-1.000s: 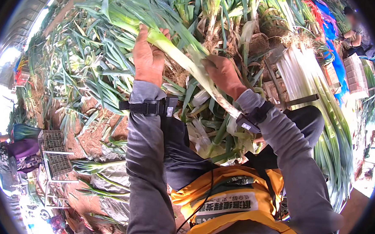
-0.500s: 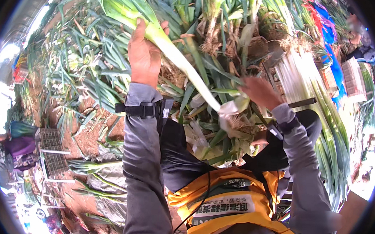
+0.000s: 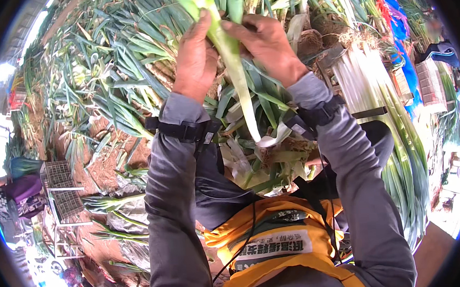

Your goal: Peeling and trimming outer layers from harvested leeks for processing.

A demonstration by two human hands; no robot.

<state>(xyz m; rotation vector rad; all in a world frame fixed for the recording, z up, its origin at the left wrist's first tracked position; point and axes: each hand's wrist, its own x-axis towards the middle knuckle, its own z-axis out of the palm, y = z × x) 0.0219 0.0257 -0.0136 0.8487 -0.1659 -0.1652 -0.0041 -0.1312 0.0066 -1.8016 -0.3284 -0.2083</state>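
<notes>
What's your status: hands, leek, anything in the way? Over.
Left hand and right hand both on the leek, near its green end. Pale strip at its lower tip. Nothing seen blocking either hand.

Hands (image 3: 196, 57) (image 3: 270, 47) close together, both gripping; sleeved forearms (image 3: 173, 170) (image 3: 351, 160) stretched forward, angled inward.

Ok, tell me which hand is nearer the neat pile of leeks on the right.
Right. The right hand is to the left of the pile, apart from it; the left hand is farther left, across the held leek.
</notes>
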